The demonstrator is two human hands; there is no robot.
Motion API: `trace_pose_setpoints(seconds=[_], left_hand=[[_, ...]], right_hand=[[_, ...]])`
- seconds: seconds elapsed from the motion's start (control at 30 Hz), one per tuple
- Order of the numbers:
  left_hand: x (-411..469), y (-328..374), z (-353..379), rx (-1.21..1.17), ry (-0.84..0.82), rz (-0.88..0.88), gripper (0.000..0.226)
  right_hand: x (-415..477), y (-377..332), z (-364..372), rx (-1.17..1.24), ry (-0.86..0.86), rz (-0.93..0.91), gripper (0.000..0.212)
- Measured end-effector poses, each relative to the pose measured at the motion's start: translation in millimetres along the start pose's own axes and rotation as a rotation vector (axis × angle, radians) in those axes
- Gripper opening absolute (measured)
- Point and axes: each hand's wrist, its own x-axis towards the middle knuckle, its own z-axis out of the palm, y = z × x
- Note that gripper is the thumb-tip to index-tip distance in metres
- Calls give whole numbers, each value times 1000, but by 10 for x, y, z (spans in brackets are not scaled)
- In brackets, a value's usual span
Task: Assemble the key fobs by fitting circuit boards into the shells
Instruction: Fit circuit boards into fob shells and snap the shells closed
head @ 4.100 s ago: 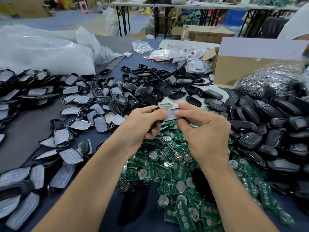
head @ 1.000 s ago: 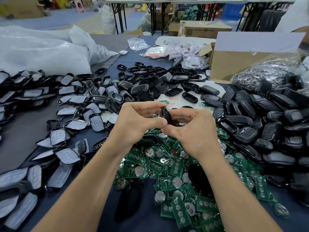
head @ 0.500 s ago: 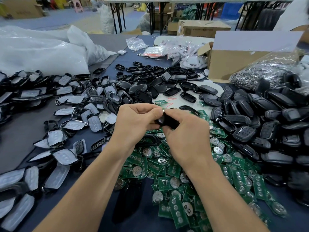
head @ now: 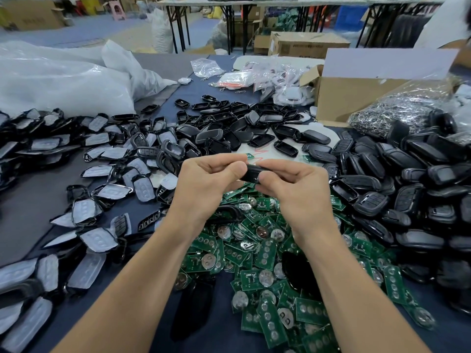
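My left grip (head: pixel 209 184) and right grip (head: pixel 295 189) were both clamped on the black key fob (head: pixel 252 173), held above the green circuit boards (head: pixel 257 253) on the table (head: pixel 20 207). It had turned from edge-up to level, halves closed; I judged the board seated inside.

Black key fob (head: pixel 252 172) pinched between left hand (head: pixel 205 189) and right hand (head: pixel 297 192); green circuit boards (head: pixel 265 256) beneath

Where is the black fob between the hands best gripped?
Probably by its two narrow ends, one hand from each side: the fob lies crosswise, long and slim, and the left hand and right hand pinch those ends.
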Motion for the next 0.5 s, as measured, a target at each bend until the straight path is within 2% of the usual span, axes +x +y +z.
trace_pose_setpoints(seconds=[0.13,0.27,0.33,0.4,0.5], left_hand=[[14,-21,-15,122,19,48,25],[3,-44,-16,306,-14,169,37],[10,-60,-5,342,-20,182,36],[23,-82,7,303,11,155,31],[15,-84,49,136,62,23,26]], right_hand=[[-4,-10,3,-137,-11,-88,30],[-23,-19,0,-377,-90,-124,32],[-36,-16,15,-395,-95,-117,34],[-37,-17,16,-350,-45,-118,32],[-18,8,11,-362,61,-151,25]])
